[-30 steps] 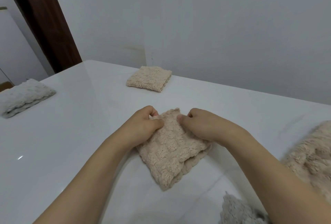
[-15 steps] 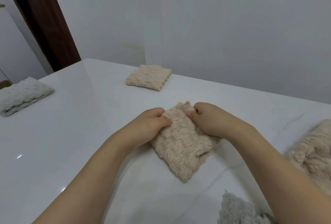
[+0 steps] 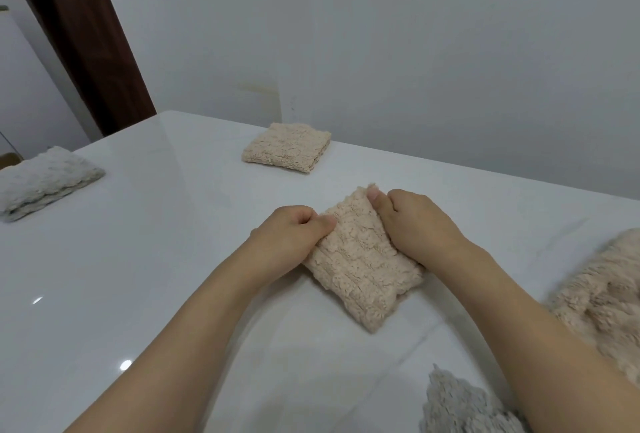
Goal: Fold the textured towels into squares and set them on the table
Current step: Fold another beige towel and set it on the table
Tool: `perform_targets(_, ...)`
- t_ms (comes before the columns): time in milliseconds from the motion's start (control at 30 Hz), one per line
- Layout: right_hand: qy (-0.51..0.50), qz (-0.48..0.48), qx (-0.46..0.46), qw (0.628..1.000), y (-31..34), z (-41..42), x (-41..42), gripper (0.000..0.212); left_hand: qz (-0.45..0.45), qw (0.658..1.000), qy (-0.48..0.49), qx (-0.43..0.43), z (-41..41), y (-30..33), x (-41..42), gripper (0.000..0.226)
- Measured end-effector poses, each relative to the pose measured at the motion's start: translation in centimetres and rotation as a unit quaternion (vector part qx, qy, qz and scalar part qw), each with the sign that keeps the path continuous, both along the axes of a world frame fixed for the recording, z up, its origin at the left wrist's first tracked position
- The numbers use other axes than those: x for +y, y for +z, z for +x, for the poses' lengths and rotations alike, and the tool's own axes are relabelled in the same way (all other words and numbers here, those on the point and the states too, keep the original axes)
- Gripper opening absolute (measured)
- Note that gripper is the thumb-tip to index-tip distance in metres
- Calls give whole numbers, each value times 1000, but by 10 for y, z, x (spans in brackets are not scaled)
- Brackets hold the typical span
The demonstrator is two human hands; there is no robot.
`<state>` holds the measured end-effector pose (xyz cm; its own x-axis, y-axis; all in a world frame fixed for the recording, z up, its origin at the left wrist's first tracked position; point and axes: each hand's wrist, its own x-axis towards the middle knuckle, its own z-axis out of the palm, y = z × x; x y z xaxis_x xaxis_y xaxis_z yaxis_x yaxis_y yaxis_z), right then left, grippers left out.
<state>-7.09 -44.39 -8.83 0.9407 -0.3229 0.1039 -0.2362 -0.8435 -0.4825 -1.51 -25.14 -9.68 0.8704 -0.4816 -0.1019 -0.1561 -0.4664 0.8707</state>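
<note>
Fingers of left hand (image 3: 294,237) and right hand (image 3: 414,225) pinching folded beige towel (image 3: 363,259), fingertips tucked underneath, hidden

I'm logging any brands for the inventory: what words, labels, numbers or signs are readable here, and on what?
None: no text shows on the towel being folded, the folded beige towel, the folded pale towel, the unfolded towels, the table or the wall.

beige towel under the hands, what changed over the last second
Both hands, left and right, slid the beige towel away across the table, toward the folded beige square, keeping their grip. That square, the folded white towel and the unfolded ones on the right stayed put.
</note>
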Motion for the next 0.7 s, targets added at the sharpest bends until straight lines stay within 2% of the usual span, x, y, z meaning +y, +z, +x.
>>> perform_targets(100,38,83,10,996,-1,0,-5,48,3,999,-30,-10,2,-5,2,42)
perform_targets(167,49,159,9,986,1,0,-9,32,9,998,-48,-32,0,-7,0,29)
perform_targets(267,52,238,-11,970,3,0,-11,17,22,997,-6,-80,-5,-8,-4,13)
perform_targets(367,47,280,-1,959,4,-2,-12,11,-16,997,11,-70,-10,-10,-5,11)
perform_targets(500,59,286,-44,955,6,-4,-13,10,-22,996,8,-85,-7,-13,-4,13)
perform_targets(633,63,330,12,942,4,-4,-15,25,-8,994,4,-106,-8,-12,-5,11)
perform_targets(700,39,329,20,943,2,-2,-15,20,-2,994,3,-111,-9,-11,-5,10)
